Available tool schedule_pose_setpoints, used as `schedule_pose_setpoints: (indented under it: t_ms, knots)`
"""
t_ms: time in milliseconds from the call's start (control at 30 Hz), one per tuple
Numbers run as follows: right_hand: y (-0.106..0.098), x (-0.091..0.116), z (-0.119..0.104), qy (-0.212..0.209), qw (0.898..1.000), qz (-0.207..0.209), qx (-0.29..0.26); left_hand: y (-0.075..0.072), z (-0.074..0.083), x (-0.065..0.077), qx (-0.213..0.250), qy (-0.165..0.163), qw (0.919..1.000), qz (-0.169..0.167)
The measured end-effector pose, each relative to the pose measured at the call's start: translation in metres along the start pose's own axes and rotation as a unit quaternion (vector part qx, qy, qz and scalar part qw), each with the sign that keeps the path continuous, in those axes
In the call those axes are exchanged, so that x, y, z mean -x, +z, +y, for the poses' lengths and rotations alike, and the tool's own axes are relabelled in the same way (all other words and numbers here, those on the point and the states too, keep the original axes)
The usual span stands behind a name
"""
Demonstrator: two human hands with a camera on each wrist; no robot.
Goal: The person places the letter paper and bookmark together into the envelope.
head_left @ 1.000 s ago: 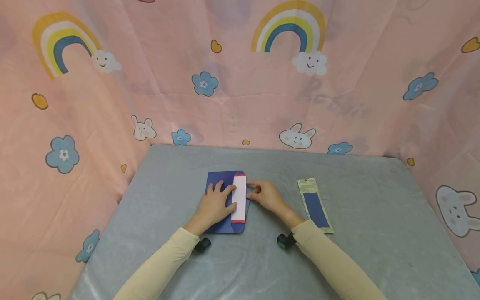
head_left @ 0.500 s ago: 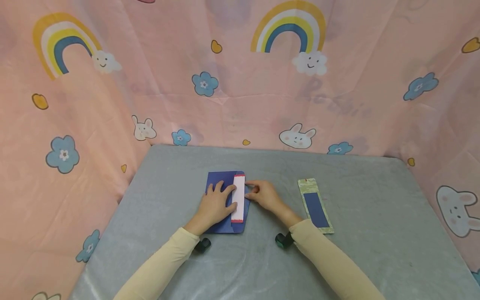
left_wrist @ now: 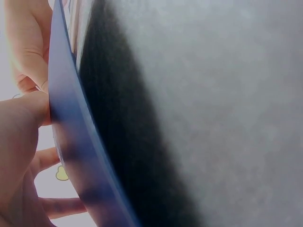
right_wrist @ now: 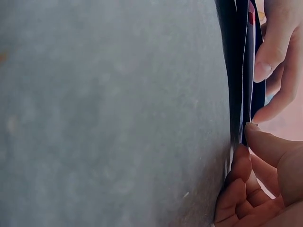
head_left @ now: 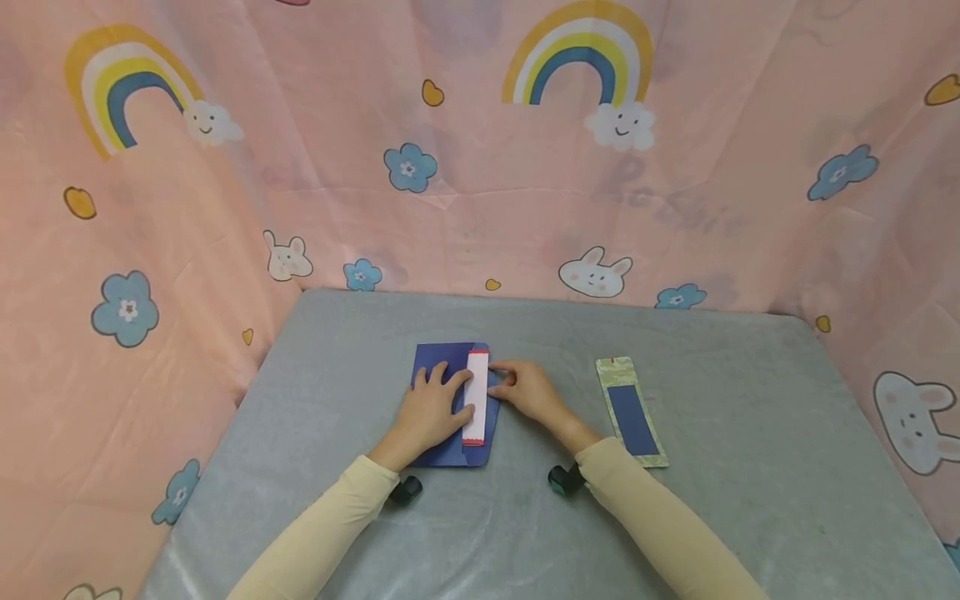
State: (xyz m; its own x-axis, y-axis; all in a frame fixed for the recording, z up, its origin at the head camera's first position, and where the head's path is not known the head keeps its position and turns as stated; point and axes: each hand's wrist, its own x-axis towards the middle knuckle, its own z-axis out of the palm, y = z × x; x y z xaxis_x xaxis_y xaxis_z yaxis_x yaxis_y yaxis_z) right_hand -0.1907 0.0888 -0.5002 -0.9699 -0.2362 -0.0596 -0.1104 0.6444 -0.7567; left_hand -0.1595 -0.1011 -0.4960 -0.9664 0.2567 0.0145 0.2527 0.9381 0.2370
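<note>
A dark blue envelope (head_left: 442, 454) lies on the grey table with its flap to the right. Out of its right side shows a strip of a white card (head_left: 476, 408) with red ends; the rest of the card is hidden. My left hand (head_left: 429, 410) rests on the envelope with fingers spread, index finger and thumb reaching the card's left side. At the card's right edge, my right hand (head_left: 534, 392) pinches with thumb and index finger. The right wrist view shows the right thumb (right_wrist: 265, 142) against the thin stacked edges. In the left wrist view the envelope (left_wrist: 71, 104) appears edge-on.
A green patterned flat piece with a dark blue panel (head_left: 632, 417) lies to the right, beyond the right wrist. Pink printed cloth (head_left: 480, 208) hangs behind and at both sides of the grey-covered table (head_left: 750, 433).
The white card has slid slightly left into the envelope, so its visible strip is narrower. My right hand has moved a little left with it; the left hand has stayed put.
</note>
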Motion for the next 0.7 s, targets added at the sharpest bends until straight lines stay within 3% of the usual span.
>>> schedule_pose_setpoints:
  t_ms: [700]
  knots:
    - [0.0044,-0.0052,-0.0029,-0.005,1.0,0.0,0.013,0.0003,-0.0003,0.0,-0.003,0.003,1.0,0.001]
